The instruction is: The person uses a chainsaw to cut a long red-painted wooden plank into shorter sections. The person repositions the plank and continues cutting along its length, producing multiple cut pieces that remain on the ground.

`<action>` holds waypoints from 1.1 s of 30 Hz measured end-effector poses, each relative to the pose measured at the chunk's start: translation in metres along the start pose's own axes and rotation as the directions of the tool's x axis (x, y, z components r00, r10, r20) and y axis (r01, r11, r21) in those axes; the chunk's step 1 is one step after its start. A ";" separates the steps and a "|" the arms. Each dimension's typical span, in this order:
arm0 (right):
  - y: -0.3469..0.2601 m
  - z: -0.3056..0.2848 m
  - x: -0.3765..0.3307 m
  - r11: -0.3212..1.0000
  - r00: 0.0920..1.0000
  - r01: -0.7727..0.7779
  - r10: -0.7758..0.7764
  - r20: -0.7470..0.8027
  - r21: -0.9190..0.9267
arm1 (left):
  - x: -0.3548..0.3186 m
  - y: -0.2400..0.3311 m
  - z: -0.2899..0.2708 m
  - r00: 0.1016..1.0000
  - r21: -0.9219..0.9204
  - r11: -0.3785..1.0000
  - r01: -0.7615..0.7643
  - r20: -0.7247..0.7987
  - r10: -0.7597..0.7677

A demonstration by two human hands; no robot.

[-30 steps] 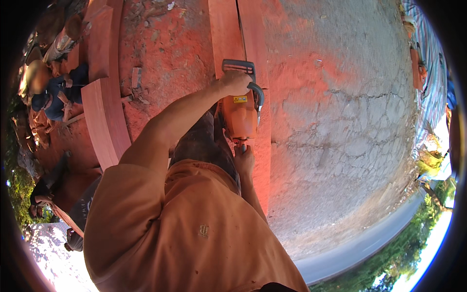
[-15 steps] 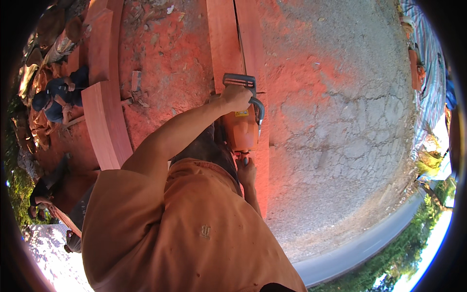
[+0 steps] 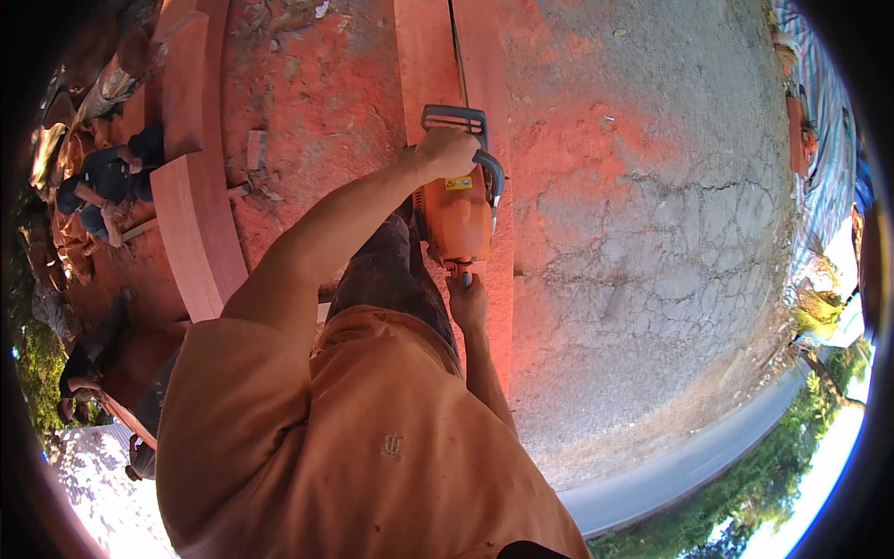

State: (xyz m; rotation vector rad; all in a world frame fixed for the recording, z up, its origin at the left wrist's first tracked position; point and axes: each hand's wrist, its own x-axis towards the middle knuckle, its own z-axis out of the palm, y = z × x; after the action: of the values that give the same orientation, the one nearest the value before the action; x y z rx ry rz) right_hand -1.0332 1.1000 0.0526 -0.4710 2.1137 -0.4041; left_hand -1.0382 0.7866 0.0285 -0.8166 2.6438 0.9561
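The person in the loose orange shirt bends over a long reddish wooden plank (image 3: 430, 65) that lies on the cracked concrete ground (image 3: 643, 233), working an orange chainsaw with a grey front handle (image 3: 456, 200) along a dark cut line in the wood. Over the last second the saw has slid down in the view, toward the person's body: its grey hand guard sat higher up the plank a moment ago, and more of the slit now lies open above it, so the rip cut looks to be lengthening along the board. The left hand (image 3: 447, 151) is closed tight round the curved front handle, its grip unchanged; the right hand (image 3: 467, 303) sits at the rear of the saw body, fingers wrapped about the back handle, though the hold itself is partly hidden. Red sawdust (image 3: 307, 121) coats the ground to the left, where thick curved red timbers (image 3: 191, 186) are stacked. Another person (image 3: 102, 182) crouches at the far left, apart from the sawing.
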 end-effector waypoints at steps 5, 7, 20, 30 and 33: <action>-0.021 -0.001 0.017 0.999 1.000 0.028 -0.027 -0.010 0.022 | 0.018 -0.017 -0.013 1.000 -0.030 0.999 -0.028 0.004 0.028; -0.026 -0.002 0.022 0.999 0.999 0.033 -0.033 -0.009 0.014 | 0.023 -0.021 -0.016 1.000 -0.028 0.999 -0.026 0.006 0.026; -0.009 -0.006 -0.002 1.000 1.000 -0.005 0.005 -0.003 -0.002 | 0.006 -0.004 -0.003 0.999 -0.022 0.999 -0.030 0.014 0.031; 0.002 -0.013 -0.010 1.000 1.000 0.018 -0.018 0.015 0.000 | -0.003 0.003 0.006 0.999 -0.092 0.996 0.017 0.031 -0.014; -0.010 -0.011 0.008 0.998 0.999 0.050 -0.050 0.017 -0.021 | 0.015 -0.010 -0.003 1.000 -0.064 0.998 -0.008 0.010 0.009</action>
State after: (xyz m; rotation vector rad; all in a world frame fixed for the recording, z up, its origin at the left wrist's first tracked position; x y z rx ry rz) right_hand -1.0449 1.0890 0.0569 -0.5394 2.0955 -0.4048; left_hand -1.0444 0.7720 0.0199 -0.8123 2.6222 1.0493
